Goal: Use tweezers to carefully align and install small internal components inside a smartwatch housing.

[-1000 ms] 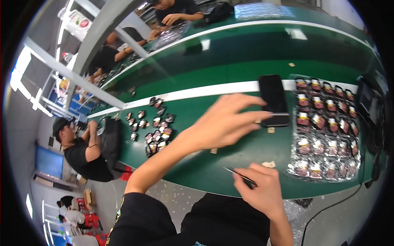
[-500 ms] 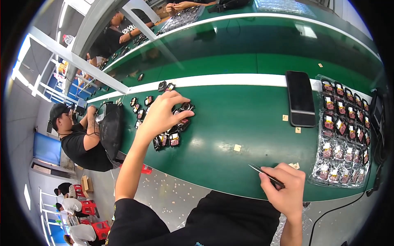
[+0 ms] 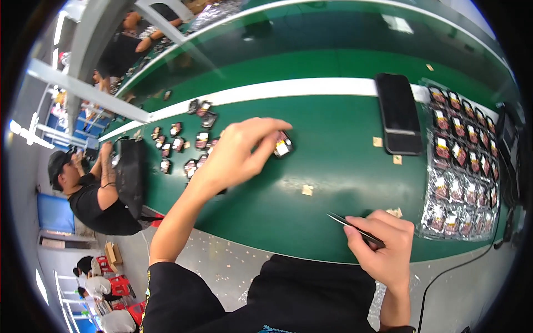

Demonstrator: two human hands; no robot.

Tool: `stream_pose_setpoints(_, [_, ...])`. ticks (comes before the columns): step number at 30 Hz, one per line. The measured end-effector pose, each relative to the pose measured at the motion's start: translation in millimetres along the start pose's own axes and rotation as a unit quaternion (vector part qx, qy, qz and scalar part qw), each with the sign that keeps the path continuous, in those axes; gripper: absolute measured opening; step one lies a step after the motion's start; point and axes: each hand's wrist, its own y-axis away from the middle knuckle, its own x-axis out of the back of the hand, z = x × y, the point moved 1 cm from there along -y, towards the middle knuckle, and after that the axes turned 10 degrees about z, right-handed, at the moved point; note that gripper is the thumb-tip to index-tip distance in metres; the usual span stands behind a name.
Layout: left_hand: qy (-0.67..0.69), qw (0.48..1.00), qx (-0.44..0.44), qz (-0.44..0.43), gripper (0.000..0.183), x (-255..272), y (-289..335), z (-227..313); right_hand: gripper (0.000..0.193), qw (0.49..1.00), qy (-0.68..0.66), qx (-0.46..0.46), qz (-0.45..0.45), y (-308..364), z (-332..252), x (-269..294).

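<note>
My left hand (image 3: 244, 152) is closed around a small black part (image 3: 283, 145) with a white, yellow and red label, pinched at the fingertips just over the green bench. Beneath and left of that hand lies a loose group of similar black parts (image 3: 202, 140), some of them hidden by the hand and forearm. Over the bench's near right side, my right hand (image 3: 383, 241) grips dark tweezers (image 3: 361, 230), their pointed tips aimed up and left, away from anything.
A clear plastic tray (image 3: 456, 219) at the right holds rows of the black parts. Beside it rests a black phone (image 3: 398, 114). Small beige paper bits (image 3: 307, 190) dot the green bench (image 3: 266, 222). A co-worker (image 3: 91, 194) sits at the left, by a black bag (image 3: 131, 172).
My left hand has moved right, away from the group, bringing a labelled part with it. The right hand keeps hold of the tweezers in nearly the same place. The whole view has shifted slightly.
</note>
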Motion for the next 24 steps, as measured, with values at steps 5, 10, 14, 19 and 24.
stream_pose_setpoints(5, [0.045, 0.989, -0.067, -0.120, 0.032, -39.5, 0.8, 33.5, 0.018, 1.000, 0.000, -0.008, -0.003, -2.5, 2.9, 0.3])
stream_pose_setpoints(10, [0.165, 0.980, -0.042, -0.103, 0.046, -51.1, -0.4, 43.8, 0.018, 1.000, -0.020, -0.014, 0.015, -4.9, 1.9, 3.8])
stream_pose_setpoints(14, [0.117, 0.984, -0.095, -0.095, 0.072, -50.4, 2.4, 43.5, 0.018, 0.999, -0.008, -0.022, 0.021, -4.7, 2.8, 5.6])
stream_pose_setpoints(19, [0.128, 0.984, -0.078, -0.102, 0.072, -46.5, 10.7, 40.1, 0.020, 0.999, -0.042, -0.012, -0.005, -6.4, 5.9, 13.8])
stream_pose_setpoints(24, [0.077, 0.989, -0.087, -0.089, 0.071, -48.3, 11.2, 48.8, 0.028, 0.996, -0.074, -0.046, 0.029, -7.6, 5.2, 15.8])
